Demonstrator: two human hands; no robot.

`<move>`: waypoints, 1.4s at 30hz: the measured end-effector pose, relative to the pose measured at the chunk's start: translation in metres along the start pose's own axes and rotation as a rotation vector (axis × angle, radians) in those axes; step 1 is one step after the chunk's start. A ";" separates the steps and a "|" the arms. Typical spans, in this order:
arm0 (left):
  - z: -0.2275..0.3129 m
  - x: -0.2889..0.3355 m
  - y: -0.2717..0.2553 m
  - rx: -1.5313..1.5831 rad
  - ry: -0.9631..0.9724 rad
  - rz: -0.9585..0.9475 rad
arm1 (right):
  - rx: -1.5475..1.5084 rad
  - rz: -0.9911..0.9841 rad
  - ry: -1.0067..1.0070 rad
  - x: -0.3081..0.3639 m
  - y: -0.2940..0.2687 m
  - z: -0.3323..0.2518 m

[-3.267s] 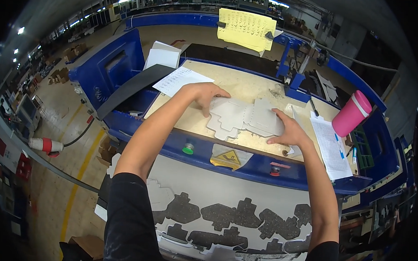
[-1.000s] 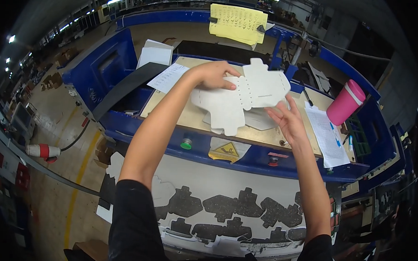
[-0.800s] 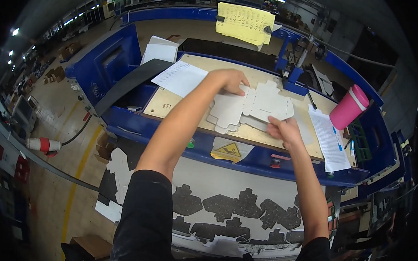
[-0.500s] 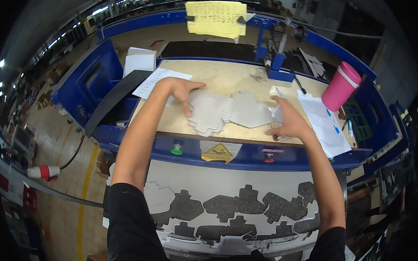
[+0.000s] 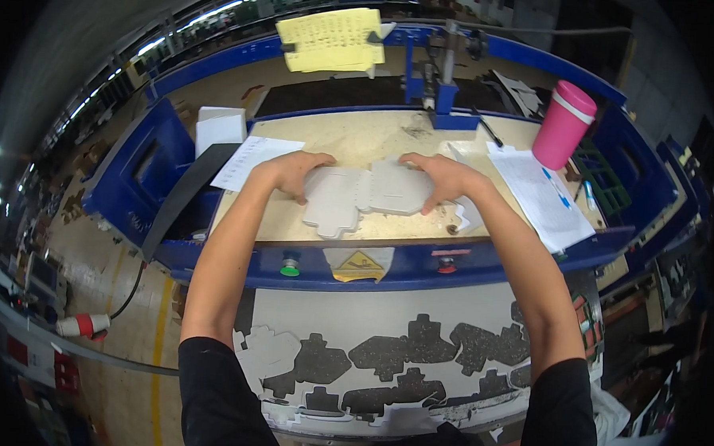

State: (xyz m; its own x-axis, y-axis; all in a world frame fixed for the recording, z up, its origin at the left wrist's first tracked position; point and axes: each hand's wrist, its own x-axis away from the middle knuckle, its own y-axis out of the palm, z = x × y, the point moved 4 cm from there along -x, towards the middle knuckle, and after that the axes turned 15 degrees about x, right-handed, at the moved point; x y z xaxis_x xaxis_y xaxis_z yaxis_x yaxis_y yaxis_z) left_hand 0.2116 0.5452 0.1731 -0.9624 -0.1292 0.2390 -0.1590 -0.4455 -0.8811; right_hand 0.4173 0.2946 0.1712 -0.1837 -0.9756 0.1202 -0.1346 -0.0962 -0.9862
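A stack of light grey die-cut sheet pieces [image 5: 334, 198], with notched edges and rows of small holes, lies on the pale wooden board [image 5: 345, 135]. My left hand [image 5: 289, 175] grips the stack's left side, its fingers at the upper edge and its thumb lower down. On the opposite side my right hand [image 5: 445, 181] curls round the right end, fingers above and thumb at the lower edge. The pieces lie nearly flush between both hands. Just right of my right hand are a small white scrap [image 5: 466, 215] and a small round brown thing [image 5: 452, 229].
A pink flask [image 5: 564, 124] stands at the right beside a printed sheet [image 5: 537, 195] with a blue pen. Another sheet [image 5: 256, 161] lies left. The blue machine front carries a green button [image 5: 290, 268] and a red button [image 5: 447, 265]. Below lies a cut-out grey sheet [image 5: 385, 304].
My hands have come closer together and closed on the stack's sides. The pieces, uneven before, are now more aligned. My right hand moved left; the view has shifted slightly.
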 end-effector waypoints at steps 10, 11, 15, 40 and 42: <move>0.056 0.053 0.017 -0.289 0.065 0.523 | 0.146 0.780 0.007 0.114 0.042 -0.049; 0.074 0.079 0.022 -0.311 0.149 0.714 | -0.016 0.973 -0.112 0.161 0.062 -0.066; 0.118 0.178 0.124 0.065 0.196 1.244 | -0.105 0.695 0.159 0.312 0.181 -0.056; 0.350 0.172 0.535 0.708 -0.471 0.507 | -0.110 0.143 0.821 0.598 0.409 0.450; 0.339 0.198 0.536 0.747 -0.601 0.614 | 0.031 0.209 0.792 0.611 0.407 0.456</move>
State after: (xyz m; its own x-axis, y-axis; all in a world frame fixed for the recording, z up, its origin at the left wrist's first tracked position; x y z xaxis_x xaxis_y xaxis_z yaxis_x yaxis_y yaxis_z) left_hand 0.0105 -0.0196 -0.1136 -0.5390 -0.8217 0.1851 0.6676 -0.5508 -0.5010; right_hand 0.6940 -0.4307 -0.2083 -0.8370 -0.5462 -0.0333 0.0033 0.0557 -0.9984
